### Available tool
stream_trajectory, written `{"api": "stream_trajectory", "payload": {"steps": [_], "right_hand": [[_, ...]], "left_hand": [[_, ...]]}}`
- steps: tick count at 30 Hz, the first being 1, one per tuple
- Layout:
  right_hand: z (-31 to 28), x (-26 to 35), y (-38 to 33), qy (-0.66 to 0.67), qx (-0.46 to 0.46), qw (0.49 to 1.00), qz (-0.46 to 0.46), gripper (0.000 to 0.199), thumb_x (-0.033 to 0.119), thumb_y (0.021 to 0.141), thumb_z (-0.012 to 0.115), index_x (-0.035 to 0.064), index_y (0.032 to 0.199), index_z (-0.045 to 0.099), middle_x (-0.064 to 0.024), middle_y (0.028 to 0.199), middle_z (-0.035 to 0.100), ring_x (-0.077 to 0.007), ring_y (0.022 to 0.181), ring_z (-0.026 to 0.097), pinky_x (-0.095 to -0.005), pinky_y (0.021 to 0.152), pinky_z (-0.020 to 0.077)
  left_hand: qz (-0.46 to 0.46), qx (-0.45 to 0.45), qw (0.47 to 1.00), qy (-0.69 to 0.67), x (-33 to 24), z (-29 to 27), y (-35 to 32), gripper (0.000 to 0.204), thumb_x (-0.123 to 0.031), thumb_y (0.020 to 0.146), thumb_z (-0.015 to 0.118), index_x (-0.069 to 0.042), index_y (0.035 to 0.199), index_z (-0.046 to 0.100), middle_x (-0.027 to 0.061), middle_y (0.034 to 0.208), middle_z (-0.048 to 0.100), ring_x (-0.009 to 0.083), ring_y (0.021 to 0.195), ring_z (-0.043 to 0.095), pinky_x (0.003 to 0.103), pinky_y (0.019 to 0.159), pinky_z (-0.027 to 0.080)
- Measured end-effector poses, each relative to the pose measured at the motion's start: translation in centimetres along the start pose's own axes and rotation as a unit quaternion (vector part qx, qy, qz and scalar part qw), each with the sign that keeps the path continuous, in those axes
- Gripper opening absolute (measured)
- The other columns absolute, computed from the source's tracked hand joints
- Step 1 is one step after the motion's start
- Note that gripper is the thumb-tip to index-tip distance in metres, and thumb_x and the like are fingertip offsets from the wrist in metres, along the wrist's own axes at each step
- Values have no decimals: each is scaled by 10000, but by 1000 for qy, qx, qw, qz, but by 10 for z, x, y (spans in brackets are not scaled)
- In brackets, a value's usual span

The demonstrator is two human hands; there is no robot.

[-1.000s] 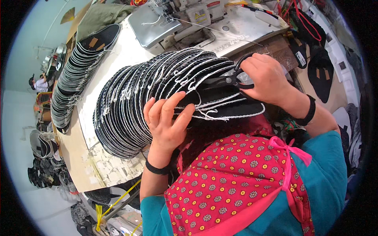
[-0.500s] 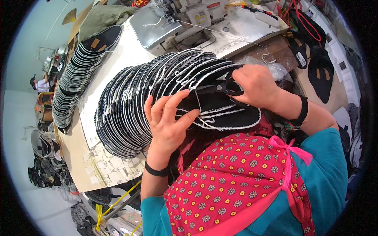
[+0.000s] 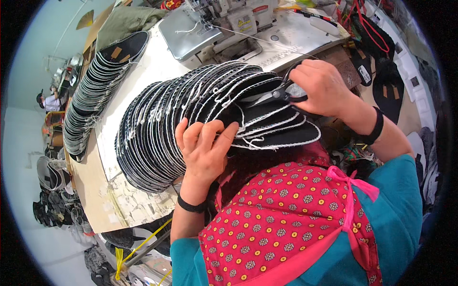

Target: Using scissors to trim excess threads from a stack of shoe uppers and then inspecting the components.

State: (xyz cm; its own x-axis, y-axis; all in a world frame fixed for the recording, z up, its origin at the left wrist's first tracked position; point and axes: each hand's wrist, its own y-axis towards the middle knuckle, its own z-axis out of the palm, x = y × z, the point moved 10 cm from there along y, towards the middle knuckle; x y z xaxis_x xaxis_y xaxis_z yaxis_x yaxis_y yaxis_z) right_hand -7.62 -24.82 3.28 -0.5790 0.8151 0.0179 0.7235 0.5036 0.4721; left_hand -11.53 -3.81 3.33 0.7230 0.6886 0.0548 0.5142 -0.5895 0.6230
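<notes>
A long row of black sole-shaped fabric pieces (image 3: 148, 136) with white overlocked edges lies overlapped across the table in front of me. My left hand (image 3: 204, 152) rests on the near side of the row, its fingers bent and pinching the edges of the pieces. Beside its fingertips runs a loose white thread (image 3: 242, 117). My right hand (image 3: 320, 88) has its fingers through the handles of black-handled scissors (image 3: 275, 95). The blades are slightly apart and point left, over the front pieces and close to the thread.
Another row of edged black pieces (image 3: 93, 102) stands along the table's left side. An overlock sewing machine (image 3: 234, 21) with a metal plate (image 3: 188, 33) is at the back. More black pieces (image 3: 387, 90) lie at the right. A yellow strap (image 3: 143, 248) hangs below the table's near-left edge.
My right hand and the scissors have moved slightly up and right, and the blades have parted. My left fingers have curled in closer on the pieces, whose front ones have fanned out.
</notes>
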Motion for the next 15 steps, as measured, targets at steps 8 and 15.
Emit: {"api": "stream_trajectory", "payload": {"steps": [8,15], "right_hand": [[34,17,-3,58,15,998,7,383,376,710,791,78,815,574,-97,703,607,-317,703,643,-436,625,507],[2,-7,-5,31,34,999,-26,389,327,659,817,80,855,589,-89,742,604,-320,743,635,-441,656,509]], "left_hand": [[-15,8,1000,-8,-1,-3,0,290,-124,766,641,-264,985,769,-22,1187,635,185,1081,532,439,1088,346],[-27,7,999,27,1,-2,-5,238,-111,795,641,-190,1001,729,-30,1095,634,193,1033,517,456,1088,343]]}}
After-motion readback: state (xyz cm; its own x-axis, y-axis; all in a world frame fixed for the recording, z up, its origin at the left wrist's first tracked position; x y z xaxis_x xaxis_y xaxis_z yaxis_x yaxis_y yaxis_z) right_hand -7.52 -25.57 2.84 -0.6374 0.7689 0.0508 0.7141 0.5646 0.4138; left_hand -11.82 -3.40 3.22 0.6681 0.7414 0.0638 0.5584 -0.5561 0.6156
